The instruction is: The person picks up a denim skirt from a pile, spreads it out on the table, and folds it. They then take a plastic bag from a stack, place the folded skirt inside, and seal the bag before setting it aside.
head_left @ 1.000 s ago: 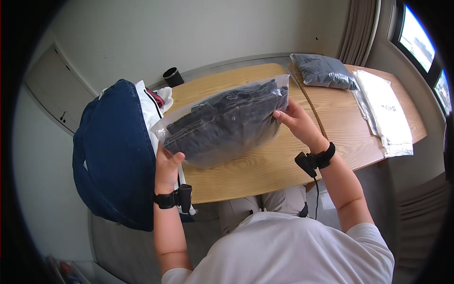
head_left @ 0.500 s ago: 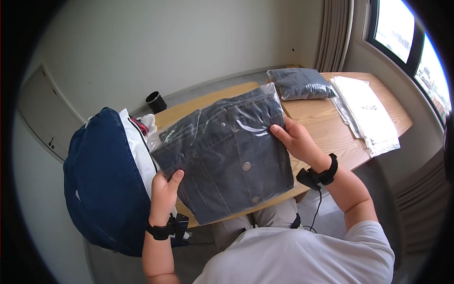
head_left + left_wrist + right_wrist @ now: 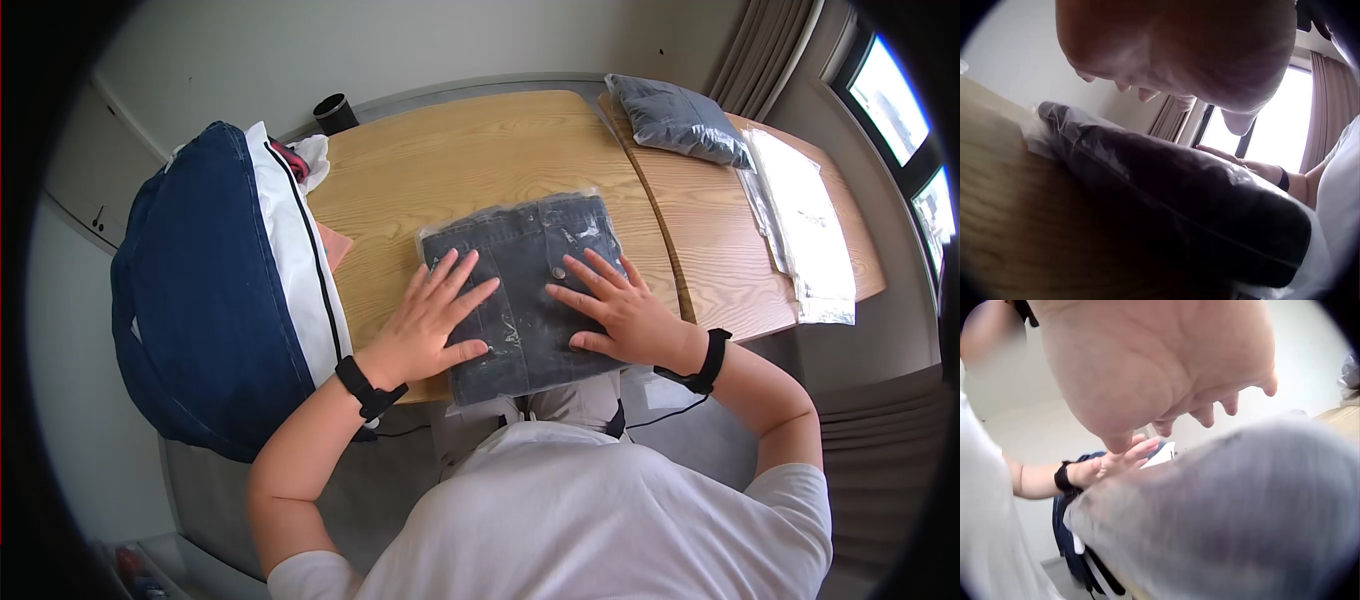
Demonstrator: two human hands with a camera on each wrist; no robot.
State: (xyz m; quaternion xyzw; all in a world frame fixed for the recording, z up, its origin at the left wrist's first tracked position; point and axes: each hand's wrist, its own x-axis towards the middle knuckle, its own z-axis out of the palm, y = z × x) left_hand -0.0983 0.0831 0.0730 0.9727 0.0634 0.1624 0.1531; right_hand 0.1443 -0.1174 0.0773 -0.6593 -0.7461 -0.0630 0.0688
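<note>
A folded dark grey denim garment in a clear plastic bag lies on the table at its front edge, a round metal button showing through. My left hand is spread flat over its left half, fingers straight. Over the right half is my right hand, its fingers fanned out as well. In the left wrist view the left palm is just above the bag's upper face. The right wrist view has the right palm close over the blurred bag. Neither hand grips anything.
A large dark blue bag with a white edge stands at the table's left. Another bagged dark garment and a stack of white plastic bags lie on the right part of the wooden table. Behind the table is a black bin.
The bagged garment, earlier held up by both hands and tilted towards me, has come down flat onto the table. Both hands have let go of its sides and moved over its top, fingers spread.
</note>
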